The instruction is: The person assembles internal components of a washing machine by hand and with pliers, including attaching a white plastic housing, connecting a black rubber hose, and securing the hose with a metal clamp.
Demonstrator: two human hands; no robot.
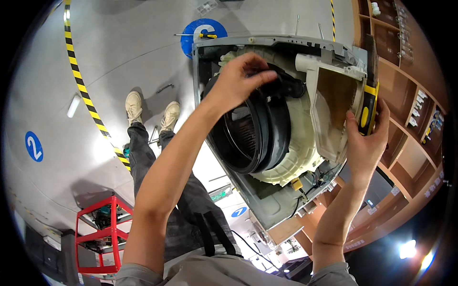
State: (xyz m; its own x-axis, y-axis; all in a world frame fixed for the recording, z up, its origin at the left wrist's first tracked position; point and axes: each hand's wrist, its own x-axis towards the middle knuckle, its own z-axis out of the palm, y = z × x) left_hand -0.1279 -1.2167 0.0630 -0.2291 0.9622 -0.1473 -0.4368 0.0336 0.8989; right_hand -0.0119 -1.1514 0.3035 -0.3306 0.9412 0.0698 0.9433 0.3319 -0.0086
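Grey shirt [224, 271] at the lower edge, two bare forearms rising from it. Left hand [241, 78] up at the opened washing machine [267, 209], fingers [265, 76] curled shut over the black hose [284, 86] where it meets the top of the black door gasket [267, 138]. Right hand [367, 143] at the machine's right edge, closed around a yellow-and-black tool handle [368, 102] and pressed against the cream detergent housing [334, 109], brown-stained inside. Cream plastic tub [300, 143] ringing the gasket, ribbed metal drum [238, 133] visible through the opening. Yellow connector and black wires [300, 188] near the cabinet's lower right corner.

Grey concrete floor [119, 57] beneath, dark trousers [143, 157] and pale shoes [150, 112] standing on it just left of the machine. Yellow-and-black hazard tape [86, 95] running diagonally across the floor; blue round floor markers [33, 146] at the far left and another just behind the machine's top corner. Screwdriver [198, 35] lying on the floor beside that marker. Red metal cart [102, 233] at the lower left. Wooden shelving [405, 95] along the right, small items on it too blurred to tell apart.
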